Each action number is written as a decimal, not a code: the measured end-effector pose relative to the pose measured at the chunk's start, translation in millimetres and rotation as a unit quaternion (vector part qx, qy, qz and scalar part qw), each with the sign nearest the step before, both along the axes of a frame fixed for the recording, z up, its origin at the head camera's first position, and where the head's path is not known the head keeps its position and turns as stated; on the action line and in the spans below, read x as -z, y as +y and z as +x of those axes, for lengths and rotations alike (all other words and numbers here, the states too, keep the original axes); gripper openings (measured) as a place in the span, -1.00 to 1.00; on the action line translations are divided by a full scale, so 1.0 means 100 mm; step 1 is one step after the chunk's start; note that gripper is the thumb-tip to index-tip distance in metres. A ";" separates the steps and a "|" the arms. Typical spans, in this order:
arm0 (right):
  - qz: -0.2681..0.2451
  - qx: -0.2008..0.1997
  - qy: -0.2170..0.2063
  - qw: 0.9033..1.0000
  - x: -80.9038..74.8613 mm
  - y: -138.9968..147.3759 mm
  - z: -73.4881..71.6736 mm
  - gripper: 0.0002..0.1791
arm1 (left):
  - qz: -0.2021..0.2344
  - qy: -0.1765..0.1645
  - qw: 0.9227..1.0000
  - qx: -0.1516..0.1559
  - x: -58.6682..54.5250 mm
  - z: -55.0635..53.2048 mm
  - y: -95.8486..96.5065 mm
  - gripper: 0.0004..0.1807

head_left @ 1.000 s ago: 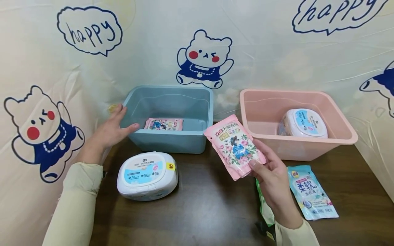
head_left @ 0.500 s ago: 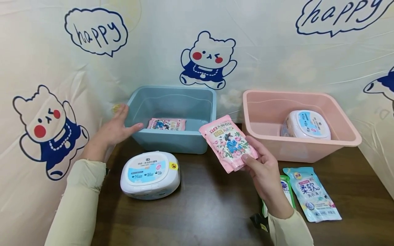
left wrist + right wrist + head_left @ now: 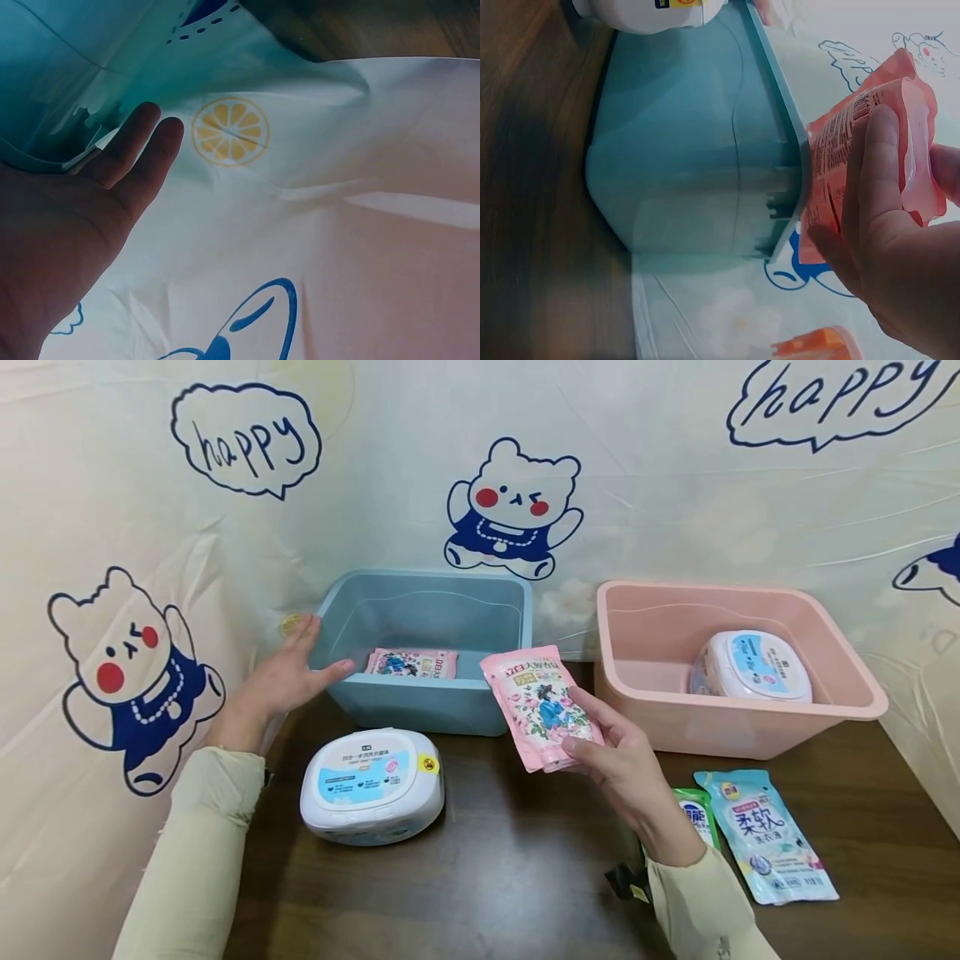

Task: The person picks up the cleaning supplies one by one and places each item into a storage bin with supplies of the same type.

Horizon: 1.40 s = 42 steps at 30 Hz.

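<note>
**While the right hand (image 3: 622,766) grips a flat, rectangular, pink plastic packet (image 3: 536,706), the left hand (image 3: 281,682) flanks a tub**

The packet is in the air near the front right corner of a rectangular blue-grey plastic tub (image 3: 427,708); whether it touches the rim, I cannot tell. The thumb presses the flowered front and fingers lie behind, a pinch near the lower right corner that probably suits a soft pouch and leaves most of the print uncovered. Whether a second packet sits behind it is unclear.

The left hand, fingers straight and spread, lies at the tub's left side, thumb by the front rim, perhaps to steady it. Inside the tub, pink printed packaging (image 3: 412,664) lies flat, seemingly of the same kind.

In front, on the brown worktop (image 3: 480,885), stands a white, rounded plastic box (image 3: 371,785), lid upward, its label readable from above. To the right, a pale pink plastic tub (image 3: 735,732) holds a similar white lidded box (image 3: 757,667), towards its right end. Before that tub lie a green-edged packet (image 3: 697,818), partly behind the right wrist, and a light-blue pouch (image 3: 772,843), face up.
</note>
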State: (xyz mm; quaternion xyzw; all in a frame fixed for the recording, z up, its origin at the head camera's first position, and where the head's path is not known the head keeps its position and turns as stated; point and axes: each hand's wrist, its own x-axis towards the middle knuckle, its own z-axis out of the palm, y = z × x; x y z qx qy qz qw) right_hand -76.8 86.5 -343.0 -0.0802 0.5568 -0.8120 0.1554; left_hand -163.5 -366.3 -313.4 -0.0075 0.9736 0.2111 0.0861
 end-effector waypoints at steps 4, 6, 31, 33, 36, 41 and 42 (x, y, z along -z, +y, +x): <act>-0.013 -0.018 -0.011 1.000 0.01 -0.04 -0.06 -0.18 | -0.001 -0.003 1.000 0.003 0.00 0.00 -0.01 0.22; -0.019 -0.023 -0.016 0.999 0.01 -0.05 -0.10 -0.17 | 0.000 -0.003 1.000 0.001 0.00 0.00 -0.01 0.22; -0.042 -0.013 0.024 0.999 -0.21 -0.35 -0.59 -0.18 | 0.011 0.009 1.000 -0.006 0.02 0.00 0.00 0.22; -0.040 -0.013 0.027 0.999 -0.23 -0.39 -0.63 -0.18 | 0.012 0.011 1.000 -0.004 0.02 0.00 0.00 0.21; -0.034 -0.010 0.026 0.999 -0.25 -0.44 -0.69 -0.19 | 0.013 0.012 1.000 -0.004 0.02 0.01 0.01 0.20; -0.041 -0.009 0.024 0.999 -0.27 -0.54 -0.75 -0.19 | 0.014 0.011 1.000 -0.008 0.02 0.02 0.01 0.21; -0.045 -0.009 0.026 0.999 -0.27 -0.56 -0.76 -0.19 | 0.014 0.010 1.000 -0.008 0.02 0.02 0.01 0.20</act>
